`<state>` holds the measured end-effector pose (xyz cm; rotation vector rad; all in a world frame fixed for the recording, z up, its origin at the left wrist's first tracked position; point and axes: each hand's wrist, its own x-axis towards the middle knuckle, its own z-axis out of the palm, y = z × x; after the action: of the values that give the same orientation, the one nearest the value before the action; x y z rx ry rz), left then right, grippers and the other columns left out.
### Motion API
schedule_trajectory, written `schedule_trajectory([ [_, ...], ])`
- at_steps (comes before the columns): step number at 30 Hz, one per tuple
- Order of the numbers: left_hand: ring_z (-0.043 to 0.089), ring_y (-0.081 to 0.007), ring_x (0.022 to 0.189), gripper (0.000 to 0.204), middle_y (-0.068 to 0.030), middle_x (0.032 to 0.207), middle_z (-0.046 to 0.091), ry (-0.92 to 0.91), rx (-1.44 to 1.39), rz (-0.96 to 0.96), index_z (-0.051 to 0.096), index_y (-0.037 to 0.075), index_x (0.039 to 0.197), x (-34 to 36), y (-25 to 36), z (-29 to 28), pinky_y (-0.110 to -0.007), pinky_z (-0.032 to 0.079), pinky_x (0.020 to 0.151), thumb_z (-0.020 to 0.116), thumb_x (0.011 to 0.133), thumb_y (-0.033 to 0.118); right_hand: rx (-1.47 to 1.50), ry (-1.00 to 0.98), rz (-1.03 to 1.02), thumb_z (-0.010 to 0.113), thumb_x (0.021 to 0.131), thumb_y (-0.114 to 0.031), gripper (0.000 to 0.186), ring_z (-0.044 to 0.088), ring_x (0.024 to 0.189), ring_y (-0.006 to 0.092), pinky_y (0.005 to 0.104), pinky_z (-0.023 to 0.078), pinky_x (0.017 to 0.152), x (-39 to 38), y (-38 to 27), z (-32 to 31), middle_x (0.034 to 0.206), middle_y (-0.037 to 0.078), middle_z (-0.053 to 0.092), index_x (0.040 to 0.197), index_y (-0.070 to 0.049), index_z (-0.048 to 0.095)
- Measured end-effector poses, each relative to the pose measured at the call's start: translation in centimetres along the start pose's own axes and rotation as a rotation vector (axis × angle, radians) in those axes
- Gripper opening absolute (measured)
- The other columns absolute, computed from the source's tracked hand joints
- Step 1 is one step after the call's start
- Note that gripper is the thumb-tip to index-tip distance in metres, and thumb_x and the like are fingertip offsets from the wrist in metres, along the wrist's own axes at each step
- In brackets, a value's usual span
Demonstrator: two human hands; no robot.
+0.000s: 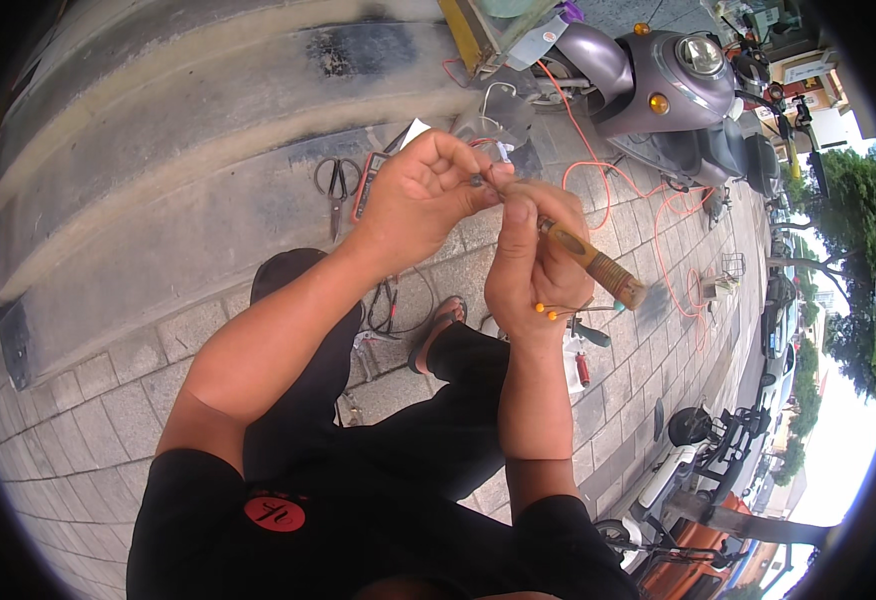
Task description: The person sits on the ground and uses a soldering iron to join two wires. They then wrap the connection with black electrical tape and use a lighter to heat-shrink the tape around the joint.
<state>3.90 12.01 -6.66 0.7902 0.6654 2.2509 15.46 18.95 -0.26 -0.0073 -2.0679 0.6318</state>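
Observation:
Both my hands are raised close together in front of me. In the fingertips of my left hand (423, 190) is a small dark piece, too small to name. My right hand (536, 255) is closed around a tool with a worn wooden handle (598, 265), its butt pointing down to the right. The tool's working end points toward the left fingertips; its tip is hidden by the fingers, so its exact kind does not show. Small yellow bead-like knobs (544, 312) show at my right wrist.
Concrete steps (208, 130) rise on the left, with dark-handled scissors (335, 190) lying there. A purple scooter (658, 90) stands at the far right, an orange cable (608, 185) looping across the paving. Thin wires (388, 310) and a green-handled tool (591, 334) lie near my feet.

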Motion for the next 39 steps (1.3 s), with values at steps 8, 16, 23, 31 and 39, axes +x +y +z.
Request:
schedule_trajectory([
  [8,0.063,-0.0259,0.123,0.026,-0.0109,0.112,0.066,-0.019,0.013,0.006,0.051,0.004,0.1,-0.04,-0.09,-0.3,-0.041,0.053,0.106,0.069,0.091,-0.01,-0.06,-0.015,-0.028,0.066,0.095,-0.003,0.011,0.071,0.091,0.0295,0.0374,0.058,0.078,0.17,-0.26,0.04,0.105,0.015,0.072,0.106,-0.002,0.066],
  [16,0.061,-0.0236,0.127,0.024,-0.0081,0.116,0.063,-0.049,0.026,0.034,0.051,0.004,0.102,-0.11,-0.33,-0.48,-0.035,0.057,0.102,0.066,0.093,-0.011,-0.094,0.008,-0.077,0.069,0.093,-0.002,0.014,0.073,0.085,0.0284,0.036,0.059,0.072,0.12,0.03,0.2,0.103,0.014,0.073,0.107,-0.003,0.067],
  [23,0.062,-0.0234,0.126,0.023,-0.0082,0.116,0.063,-0.062,0.037,0.053,0.051,0.004,0.102,-0.1,-0.39,-0.56,-0.035,0.056,0.103,0.067,0.093,-0.011,-0.1,0.001,-0.091,0.07,0.092,-0.002,0.015,0.073,0.081,0.0285,0.0352,0.059,0.07,0.16,0.2,0.16,0.102,0.015,0.073,0.108,-0.003,0.066],
  [31,0.063,-0.0265,0.124,0.023,-0.0094,0.11,0.066,-0.018,0.072,0.042,0.052,0.004,0.1,-0.13,-0.07,-0.18,-0.042,0.051,0.11,0.07,0.091,-0.008,-0.101,-0.015,-0.07,0.07,0.092,-0.001,0.016,0.073,0.083,0.0295,0.0356,0.059,0.07,0.2,0.15,0.06,0.101,0.015,0.073,0.108,-0.002,0.066],
  [39,0.062,-0.0227,0.126,0.023,-0.0073,0.115,0.063,-0.053,0.046,0.035,0.053,0.003,0.104,-0.14,-0.33,-0.64,-0.035,0.056,0.104,0.067,0.093,-0.011,-0.096,-0.028,-0.058,0.069,0.093,-0.002,0.015,0.073,0.086,0.0297,0.0365,0.059,0.074,0.27,0.07,0.06,0.101,0.014,0.073,0.107,-0.002,0.066],
])
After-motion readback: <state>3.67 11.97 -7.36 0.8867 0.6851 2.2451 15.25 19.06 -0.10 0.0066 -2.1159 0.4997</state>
